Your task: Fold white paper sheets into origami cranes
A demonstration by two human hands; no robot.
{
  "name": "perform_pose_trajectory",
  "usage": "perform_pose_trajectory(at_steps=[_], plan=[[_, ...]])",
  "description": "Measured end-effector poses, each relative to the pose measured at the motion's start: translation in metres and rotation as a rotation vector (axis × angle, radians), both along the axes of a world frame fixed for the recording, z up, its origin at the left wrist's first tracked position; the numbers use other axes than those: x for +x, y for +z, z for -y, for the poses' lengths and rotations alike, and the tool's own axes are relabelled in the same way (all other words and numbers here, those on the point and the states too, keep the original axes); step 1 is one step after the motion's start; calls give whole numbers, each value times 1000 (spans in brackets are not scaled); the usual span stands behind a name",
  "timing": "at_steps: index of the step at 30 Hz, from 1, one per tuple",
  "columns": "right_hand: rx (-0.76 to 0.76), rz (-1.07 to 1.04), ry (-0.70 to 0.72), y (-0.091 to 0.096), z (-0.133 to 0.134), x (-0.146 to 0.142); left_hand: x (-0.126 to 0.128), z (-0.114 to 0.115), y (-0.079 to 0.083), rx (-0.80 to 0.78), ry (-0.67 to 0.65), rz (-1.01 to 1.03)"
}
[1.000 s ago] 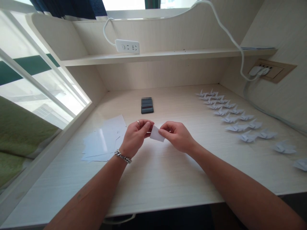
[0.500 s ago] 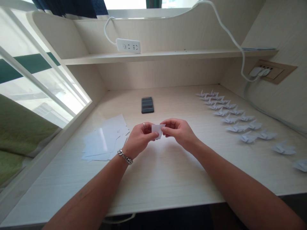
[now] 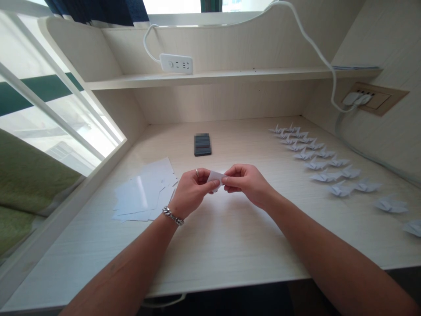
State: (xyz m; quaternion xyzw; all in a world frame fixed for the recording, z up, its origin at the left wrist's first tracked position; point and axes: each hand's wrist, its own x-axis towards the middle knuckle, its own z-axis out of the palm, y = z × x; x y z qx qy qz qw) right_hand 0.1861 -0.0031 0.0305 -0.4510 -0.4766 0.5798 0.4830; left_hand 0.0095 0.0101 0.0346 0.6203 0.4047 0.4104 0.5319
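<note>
A small folded white paper (image 3: 215,176) is held between both hands, just above the middle of the desk. My left hand (image 3: 194,188), with a ring and a chain bracelet, pinches its left side between thumb and fingers. With thumb and forefinger my right hand (image 3: 244,181) grips the pointed right end. The fingertips cover part of the paper, so its exact folds are hard to make out. To the left lies a loose stack of white paper sheets (image 3: 141,193). Folded paper cranes (image 3: 316,165) stand in rows on the right side.
A dark, blurred rectangular object (image 3: 202,145) lies beyond my hands. The shelf (image 3: 230,78) at the back carries a white power strip (image 3: 176,63). Its cable (image 3: 312,41) hangs down to a wall socket (image 3: 376,98) on the right. A low rail (image 3: 75,199) borders the desk's left side.
My right hand has shifted its grip to the paper's right corner, and the fingers are more closed. The paper has turned from a squarish outline to a slanted, pointed one.
</note>
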Motion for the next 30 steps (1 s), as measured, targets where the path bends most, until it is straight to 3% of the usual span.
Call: perform_pose_trajectory(at_steps=[16, 30], plan=[[100, -90, 44, 2, 2, 0, -8, -1, 7, -78, -37, 239], [156, -89, -33, -1, 2, -5, -2, 2, 8, 132, -20, 100]])
